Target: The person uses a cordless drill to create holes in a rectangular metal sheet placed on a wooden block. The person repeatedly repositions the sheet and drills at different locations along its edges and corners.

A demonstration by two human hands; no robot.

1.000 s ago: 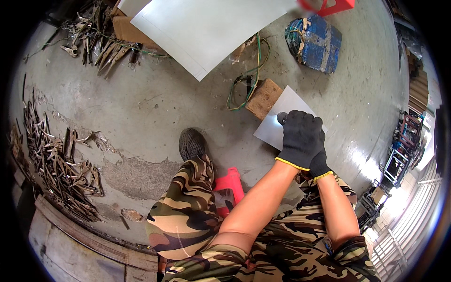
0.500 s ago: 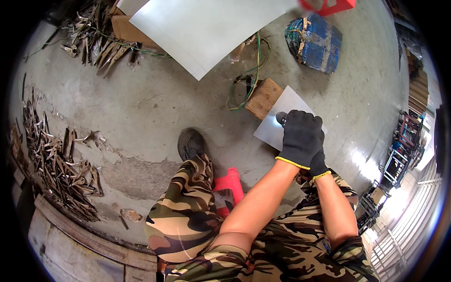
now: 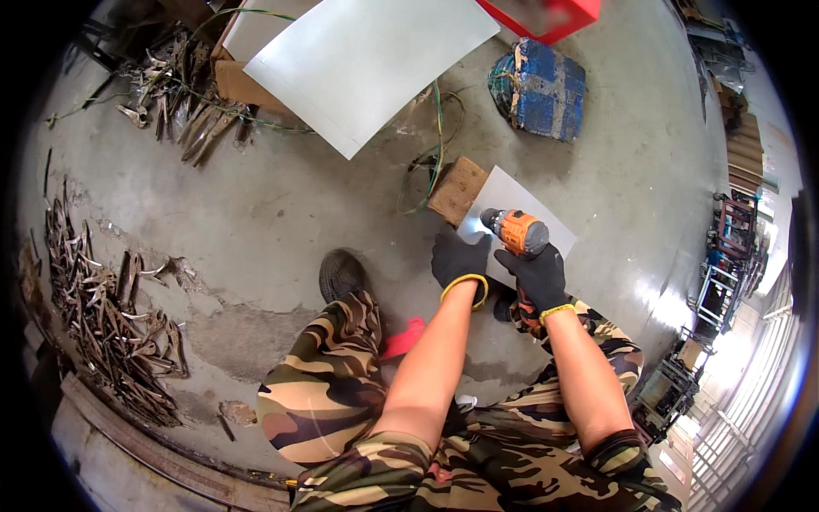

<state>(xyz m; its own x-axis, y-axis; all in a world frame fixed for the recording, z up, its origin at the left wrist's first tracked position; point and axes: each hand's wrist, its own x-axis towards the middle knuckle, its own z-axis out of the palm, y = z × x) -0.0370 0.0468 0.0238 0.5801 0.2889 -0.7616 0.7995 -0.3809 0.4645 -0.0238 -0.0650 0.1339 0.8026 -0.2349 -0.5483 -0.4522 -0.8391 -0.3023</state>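
My right hand (image 3: 537, 280), in a black glove with a yellow cuff, is wrapped round the grip of an orange and black cordless drill (image 3: 519, 230). The drill's chuck points left at a small pale metal sheet (image 3: 533, 205), where its lamp throws a bright spot. At the near left edge of the sheet is my left hand (image 3: 459, 258), gloved the same way, its fingers closed on that edge and partly hidden. Beside the sheet's left corner, a worn wooden block (image 3: 458, 189) lies on the floor, partly covered by the sheet.
A large pale metal sheet (image 3: 367, 72) lies ahead over a cardboard box (image 3: 247, 90). To its right stand a taped blue bundle (image 3: 550, 90) and a red plastic stool (image 3: 572, 21). Scrap metal pieces (image 3: 111, 316) are heaped at left. A green-yellow cable (image 3: 439, 149) trails near the block.
My left hand has come off the top of the drill and moved left and down to the small sheet's edge. The orange drill body now shows in my right hand.
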